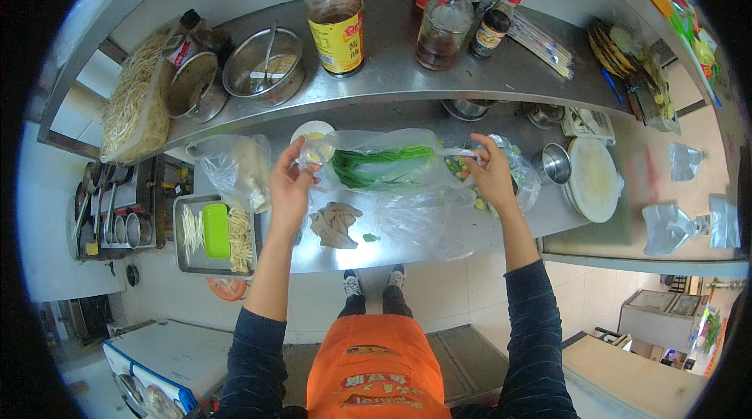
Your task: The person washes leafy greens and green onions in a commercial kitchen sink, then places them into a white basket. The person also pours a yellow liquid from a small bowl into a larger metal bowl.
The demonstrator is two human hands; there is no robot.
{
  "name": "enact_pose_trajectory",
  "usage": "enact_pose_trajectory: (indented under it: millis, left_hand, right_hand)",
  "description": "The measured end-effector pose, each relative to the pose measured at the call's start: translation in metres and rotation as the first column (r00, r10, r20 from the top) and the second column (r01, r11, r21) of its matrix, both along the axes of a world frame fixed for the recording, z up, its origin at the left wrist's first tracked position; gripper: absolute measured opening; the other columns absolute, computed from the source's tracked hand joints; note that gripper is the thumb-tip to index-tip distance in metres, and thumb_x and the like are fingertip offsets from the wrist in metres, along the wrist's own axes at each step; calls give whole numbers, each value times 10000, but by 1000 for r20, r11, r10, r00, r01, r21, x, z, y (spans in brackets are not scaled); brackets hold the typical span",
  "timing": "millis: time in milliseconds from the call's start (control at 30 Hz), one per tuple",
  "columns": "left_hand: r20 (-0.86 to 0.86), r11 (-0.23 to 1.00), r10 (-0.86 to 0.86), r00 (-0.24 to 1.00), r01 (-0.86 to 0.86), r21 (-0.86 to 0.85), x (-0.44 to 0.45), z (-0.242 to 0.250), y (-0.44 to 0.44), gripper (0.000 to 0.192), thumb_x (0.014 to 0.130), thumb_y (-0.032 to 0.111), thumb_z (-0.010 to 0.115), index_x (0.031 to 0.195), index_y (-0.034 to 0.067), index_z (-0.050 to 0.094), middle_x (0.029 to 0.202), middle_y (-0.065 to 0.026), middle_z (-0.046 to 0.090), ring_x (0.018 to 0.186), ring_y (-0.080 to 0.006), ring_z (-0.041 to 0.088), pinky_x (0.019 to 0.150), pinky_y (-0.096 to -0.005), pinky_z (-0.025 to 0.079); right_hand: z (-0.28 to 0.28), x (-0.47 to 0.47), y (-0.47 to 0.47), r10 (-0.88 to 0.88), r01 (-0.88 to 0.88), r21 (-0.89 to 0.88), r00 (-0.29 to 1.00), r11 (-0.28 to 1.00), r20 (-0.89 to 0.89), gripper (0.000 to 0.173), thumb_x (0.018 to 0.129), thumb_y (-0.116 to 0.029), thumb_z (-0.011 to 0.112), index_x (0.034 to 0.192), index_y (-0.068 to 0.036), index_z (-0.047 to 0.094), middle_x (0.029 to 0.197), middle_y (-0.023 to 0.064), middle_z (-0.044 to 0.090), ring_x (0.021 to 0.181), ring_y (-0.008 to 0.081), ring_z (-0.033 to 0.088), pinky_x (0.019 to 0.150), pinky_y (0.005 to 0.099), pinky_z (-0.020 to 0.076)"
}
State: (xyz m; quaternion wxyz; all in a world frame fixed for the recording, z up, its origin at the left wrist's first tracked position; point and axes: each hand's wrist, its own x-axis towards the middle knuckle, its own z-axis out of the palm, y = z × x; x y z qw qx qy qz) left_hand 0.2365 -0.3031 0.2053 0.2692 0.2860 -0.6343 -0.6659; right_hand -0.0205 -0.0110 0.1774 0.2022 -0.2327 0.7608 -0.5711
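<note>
My left hand (pixel 292 175) pinches the left end of a clear plastic bag (pixel 385 184). At the bag's other end, my right hand (pixel 492 175) holds its gathered plastic. Long green leafy stalks (pixel 382 165), possibly chives, lie inside, stretched out above the steel counter (pixel 341 260). Behind my left hand is a white plate (pixel 311 128) with pale yellow pieces, partly covered by the bag. A crumpled brown cloth (pixel 336 224) and a green leaf scrap (pixel 371 237) lie below. Loose clear plastic (pixel 426 222) spreads beneath the bag. Chopped vegetables beside my right hand are partly hidden.
A steel tray (pixel 176 243) of noodles with a green container (pixel 216 231) is at left. The shelf (pixel 382 66) above holds a yellow-capped sauce bottle (pixel 336 25), other bottles and a steel pot (pixel 264 66). Rightward are a metal cup (pixel 555 163) and stacked round boards (pixel 594 181).
</note>
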Motion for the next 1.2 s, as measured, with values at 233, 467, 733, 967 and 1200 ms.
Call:
enact_pose_trajectory:
  millis: [233, 467, 733, 967, 1200]
  left_hand:
    - [21, 992, -112, 993, 113, -57, 0, 4, 18, 584, 941, -74, 531, 1498, 58, 415, 1482, -113, 477, 1012, -131, 632, 746, -266, 562]
    - [111, 968, -217, 970, 228, -100, 9, 5, 47, 576, 941, -86, 510, 1489, 63, 417, 1466, -121, 450, 1019, -149, 638, 755, -279, 580]
    - [78, 956, -272, 959, 278, -96, 18, -4, 75, 671, 838, -142, 504, 1469, 74, 435, 1422, -154, 440, 1031, -188, 650, 779, -280, 573]
    - [12, 969, -243, 970, 243, 41, 22, -23, 70, 694, 802, -144, 509, 1458, 74, 445, 1423, -138, 440, 1038, -167, 646, 806, -280, 531]
    - [290, 640, 183, 940, 110, -761, -42, -73, 14, 684, 748, -64, 607, 1393, 147, 520, 1481, -185, 395, 1241, -360, 500, 1003, -465, 429]
  right_hand:
    - [38, 28, -2, -77, 201, 84, 678, 976, -731, 394, 830, -104, 750, 1196, -42, 620, 1077, 140, 686, 863, 272, 673, 787, 398, 537]
    - [6, 96, -81, 476, -350, 352, 791, 868, -386, 299, 881, -271, 687, 1035, -16, 699, 1100, 207, 674, 1053, 381, 631, 952, 460, 493]
    - [-130, 76, -205, 798, -157, 859, 480, 487, -364, 927, 728, -415, 808, 1479, -52, 404, 1405, 240, 534, 1281, 427, 519, 1059, 471, 441]
    - [-169, 37, -216, 832, -247, 860, 468, 446, -298, 486, 832, -102, 656, 1301, -20, 558, 1392, 238, 519, 1310, 385, 493, 1054, 461, 449]
    - [-110, 22, -161, 800, -387, 747, 511, 540, -314, 398, 796, -17, 665, 1192, -12, 624, 1309, 222, 579, 1257, 407, 522, 1086, 456, 414]
